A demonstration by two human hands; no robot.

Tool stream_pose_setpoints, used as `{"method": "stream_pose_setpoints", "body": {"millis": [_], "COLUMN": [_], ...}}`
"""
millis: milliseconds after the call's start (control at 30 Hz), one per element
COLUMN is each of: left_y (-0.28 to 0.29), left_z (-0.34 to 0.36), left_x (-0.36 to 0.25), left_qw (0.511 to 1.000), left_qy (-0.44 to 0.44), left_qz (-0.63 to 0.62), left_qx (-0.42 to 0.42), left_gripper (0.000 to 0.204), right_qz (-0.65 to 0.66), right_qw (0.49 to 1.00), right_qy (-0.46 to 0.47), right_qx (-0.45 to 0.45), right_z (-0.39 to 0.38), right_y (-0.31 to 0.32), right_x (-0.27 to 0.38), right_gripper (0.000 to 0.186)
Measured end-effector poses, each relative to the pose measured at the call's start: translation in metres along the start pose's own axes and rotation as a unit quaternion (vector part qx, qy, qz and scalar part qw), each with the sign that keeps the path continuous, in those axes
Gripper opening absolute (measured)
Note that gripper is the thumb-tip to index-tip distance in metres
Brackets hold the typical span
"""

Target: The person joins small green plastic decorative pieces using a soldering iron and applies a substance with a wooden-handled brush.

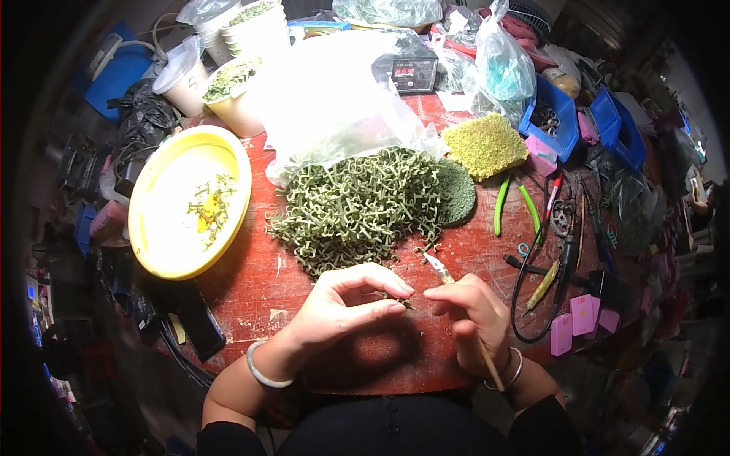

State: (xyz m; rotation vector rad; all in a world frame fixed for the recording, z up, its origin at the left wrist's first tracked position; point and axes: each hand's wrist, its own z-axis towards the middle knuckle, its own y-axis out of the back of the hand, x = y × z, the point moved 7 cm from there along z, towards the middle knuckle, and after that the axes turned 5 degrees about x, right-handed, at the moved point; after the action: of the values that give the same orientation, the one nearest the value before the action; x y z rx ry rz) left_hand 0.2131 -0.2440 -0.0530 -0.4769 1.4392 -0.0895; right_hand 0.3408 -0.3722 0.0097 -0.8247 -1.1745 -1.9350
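My left hand (pixel 331 308) pinches a small dark-green bent piece (pixel 404 302) between thumb and forefinger, above the near edge of the table. My right hand (pixel 479 313) is closed around a thin wooden-handled tool (pixel 438 268). Its pale tip points up and left, close to the heap; the exact kind of tool cannot be made out. Just beyond both hands lies a heap of small green bent pieces (pixel 357 201), partly under a clear plastic bag (pixel 327 114). A round green textured disc (pixel 458 194) touches the heap's right side.
A yellow basin (pixel 242 190) with a few pieces in it stands left on the red table (pixel 262 334). Tubs of green bits (pixel 228 87) are behind. To the right are a yellow sponge-like block (pixel 487 144), green-handled pliers (pixel 502 205), a black cable, pink blocks (pixel 584 315) and blue bins (pixel 551 114).
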Motion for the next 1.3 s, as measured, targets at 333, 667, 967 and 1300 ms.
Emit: {"method": "stream_pose_setpoints", "body": {"millis": [333,667,967,1300], "left_y": [-0.003,-0.002,-0.002,-0.001], "left_z": [0.003,0.002,0.002,0.001], "left_x": [-0.003,-0.004,-0.004,-0.001], "left_qw": [1.000,0.999,0.999,0.999], "left_qy": [-0.013,0.006,-0.008,-0.013], "left_qz": [0.013,0.037,0.051,0.042], "left_qx": [0.008,-0.019,0.007,0.013], "left_gripper": [0.019,0.016,0.016,0.016], "right_qz": [0.071,0.020,0.029,0.228], "right_qw": [0.994,0.996,0.997,0.969], "right_qy": [0.061,0.072,0.054,-0.078], "right_qx": [-0.064,-0.044,-0.037,-0.055], "right_z": [-0.002,-0.003,-0.003,-0.009], "right_y": [0.009,0.004,0.004,0.000], "right_x": [0.006,0.006,0.005,-0.013], "right_gripper": [0.014,0.015,0.014,0.011]}}
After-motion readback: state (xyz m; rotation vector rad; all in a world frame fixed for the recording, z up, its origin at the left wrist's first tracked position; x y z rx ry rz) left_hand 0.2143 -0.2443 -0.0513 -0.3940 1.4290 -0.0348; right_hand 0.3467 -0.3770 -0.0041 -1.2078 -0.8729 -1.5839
